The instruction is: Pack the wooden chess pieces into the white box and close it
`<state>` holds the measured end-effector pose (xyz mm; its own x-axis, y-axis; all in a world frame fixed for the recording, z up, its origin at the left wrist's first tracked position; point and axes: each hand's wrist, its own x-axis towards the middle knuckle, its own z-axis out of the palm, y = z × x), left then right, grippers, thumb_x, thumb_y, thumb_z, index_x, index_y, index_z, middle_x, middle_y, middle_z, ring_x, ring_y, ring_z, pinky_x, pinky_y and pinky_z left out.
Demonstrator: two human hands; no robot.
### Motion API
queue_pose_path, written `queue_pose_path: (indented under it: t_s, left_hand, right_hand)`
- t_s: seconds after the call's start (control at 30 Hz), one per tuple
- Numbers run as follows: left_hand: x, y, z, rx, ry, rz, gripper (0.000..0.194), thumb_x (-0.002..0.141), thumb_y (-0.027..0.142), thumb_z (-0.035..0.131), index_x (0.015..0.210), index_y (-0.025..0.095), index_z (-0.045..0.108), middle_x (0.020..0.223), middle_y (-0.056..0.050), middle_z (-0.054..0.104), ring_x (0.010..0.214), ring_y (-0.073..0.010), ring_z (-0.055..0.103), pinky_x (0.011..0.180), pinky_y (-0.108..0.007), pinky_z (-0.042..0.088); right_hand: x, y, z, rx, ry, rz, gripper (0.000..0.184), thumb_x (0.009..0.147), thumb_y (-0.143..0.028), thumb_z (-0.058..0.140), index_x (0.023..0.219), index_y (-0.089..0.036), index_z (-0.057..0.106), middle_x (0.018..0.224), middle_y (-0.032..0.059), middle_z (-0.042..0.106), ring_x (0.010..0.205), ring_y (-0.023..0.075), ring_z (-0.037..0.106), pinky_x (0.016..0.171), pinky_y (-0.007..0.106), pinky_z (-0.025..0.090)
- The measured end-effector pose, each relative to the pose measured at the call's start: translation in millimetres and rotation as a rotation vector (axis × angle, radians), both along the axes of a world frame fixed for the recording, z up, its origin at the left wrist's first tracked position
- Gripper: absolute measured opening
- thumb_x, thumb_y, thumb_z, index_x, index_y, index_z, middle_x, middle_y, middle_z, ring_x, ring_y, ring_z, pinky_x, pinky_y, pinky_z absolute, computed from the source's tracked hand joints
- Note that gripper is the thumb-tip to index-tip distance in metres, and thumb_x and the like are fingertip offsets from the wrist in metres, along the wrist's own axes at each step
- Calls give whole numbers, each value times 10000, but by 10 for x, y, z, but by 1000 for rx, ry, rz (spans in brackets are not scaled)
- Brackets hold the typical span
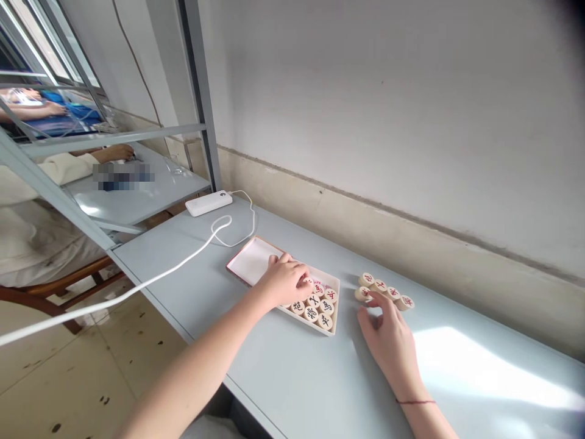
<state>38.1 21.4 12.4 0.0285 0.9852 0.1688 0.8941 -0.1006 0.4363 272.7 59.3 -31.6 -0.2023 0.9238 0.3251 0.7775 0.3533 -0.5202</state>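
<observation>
My left hand (286, 280) rests over a shallow white tray (251, 261) with a pinkish-red rim, its fingers curled down among round wooden Chinese chess pieces (314, 308) with black and red characters. Whether those fingers grip a piece is hidden. The tray's left part shows bare white. To the right of the tray, a short row of wooden pieces with red characters (384, 291) lies flat on the desk. My right hand (388, 332) sits just below that row, fingers apart, its index finger touching the row's left end piece (363, 294).
A white power bank (209, 203) with a white cable (137, 286) lies behind the tray on the pale grey desk (292, 378). A wall runs along the desk's far side. At far left, beyond a metal shelf upright (201, 91), a co-worker's hand (119, 153) rests on another desk.
</observation>
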Motion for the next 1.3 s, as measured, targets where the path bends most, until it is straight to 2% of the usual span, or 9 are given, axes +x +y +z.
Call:
queue_pose_path:
  t_s: [0.27, 0.7, 0.87, 0.93, 1.03, 1.1, 1.23, 1.3]
  left_hand:
    - [-3, 9, -26, 3, -2, -9, 78, 811, 269, 533, 804, 216, 589, 919, 5, 714, 978, -232, 522, 817, -373, 326]
    - [-25, 41, 42, 42, -5, -12, 88, 840, 247, 517, 824, 221, 600, 857, -6, 694, 951, -224, 539, 826, -365, 349]
    - [-16, 37, 94, 156, -92, -59, 101, 863, 268, 505, 871, 224, 594, 898, -12, 680, 919, -206, 549, 838, -345, 381]
    - [20, 20, 122, 200, -164, -133, 114, 878, 272, 490, 889, 219, 590, 901, -18, 671, 897, -196, 556, 836, -335, 404]
    - [101, -16, 147, 232, -263, -245, 132, 900, 257, 470, 943, 221, 590, 961, -30, 669, 921, -191, 571, 851, -332, 426]
    - [157, -40, 150, 226, -312, -293, 137, 907, 252, 468, 969, 228, 588, 988, -34, 671, 937, -189, 582, 854, -329, 436]
    - [243, -76, 140, 174, -381, -303, 131, 915, 270, 455, 945, 230, 575, 949, -24, 673, 885, -176, 606, 822, -312, 463]
    - [276, -86, 127, 150, -405, -285, 129, 909, 280, 453, 933, 231, 569, 900, -14, 669, 835, -168, 614, 778, -295, 482]
  right_hand:
    - [-16, 4, 9, -29, 17, -5, 326, 792, -411, 430, 1052, -236, 519, 940, 45, 644, 522, 142, 522, 528, 284, 426]
    - [-49, 15, 11, -53, 85, -24, 329, 823, -354, 434, 1110, -209, 501, 913, 43, 622, 472, 109, 454, 535, 275, 421]
    - [-89, -18, 51, 69, 100, -22, 281, 863, -300, 431, 1115, -202, 509, 921, 53, 603, 498, 111, 448, 542, 274, 450]
    - [-139, -80, 98, 155, 100, 50, 273, 884, -277, 456, 1144, -206, 497, 970, 72, 609, 559, 126, 496, 586, 287, 483]
    - [-255, -215, 184, 278, 99, 232, 330, 884, -274, 533, 1203, -222, 462, 1042, 102, 609, 679, 155, 573, 656, 311, 521]
    - [-335, -300, 238, 327, 115, 308, 337, 880, -254, 557, 1202, -234, 458, 1026, 98, 617, 707, 161, 590, 660, 313, 528]
    - [-430, -379, 304, 336, 194, 277, 254, 879, -163, 537, 1118, -240, 498, 952, 66, 631, 653, 133, 570, 602, 277, 516]
    - [-447, -379, 315, 342, 207, 264, 262, 865, -140, 542, 1108, -233, 508, 972, 73, 634, 693, 140, 588, 624, 278, 528]
